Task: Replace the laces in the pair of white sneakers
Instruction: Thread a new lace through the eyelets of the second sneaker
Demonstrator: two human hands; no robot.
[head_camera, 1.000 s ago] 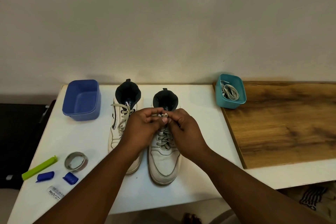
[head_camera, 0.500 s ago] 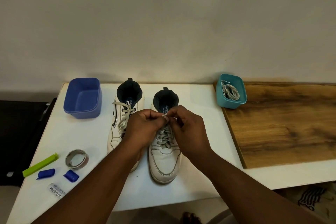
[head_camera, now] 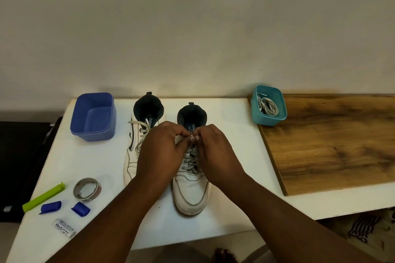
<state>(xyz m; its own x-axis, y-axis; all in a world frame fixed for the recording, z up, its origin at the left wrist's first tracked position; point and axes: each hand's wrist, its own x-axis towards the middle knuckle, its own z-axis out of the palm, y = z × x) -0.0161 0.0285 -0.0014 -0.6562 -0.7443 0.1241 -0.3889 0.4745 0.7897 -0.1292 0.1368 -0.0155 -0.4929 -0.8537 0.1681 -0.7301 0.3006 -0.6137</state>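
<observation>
Left hand [head_camera: 162, 151] and right hand [head_camera: 215, 153] meet over the tongue of the right sneaker [head_camera: 191, 179], fingertips of both pinched on its lace [head_camera: 190, 159] at the top eyelets. That sneaker stands mid-bench [head_camera: 213, 222], toe toward the person. Left sneaker [head_camera: 141, 134] just beside it, partly under the left hand, lace loose. Blue tub [head_camera: 93, 116] further left. Teal tub [head_camera: 268, 105] holding spare laces [head_camera: 267, 107] sits by the wooden board [head_camera: 333, 141].
</observation>
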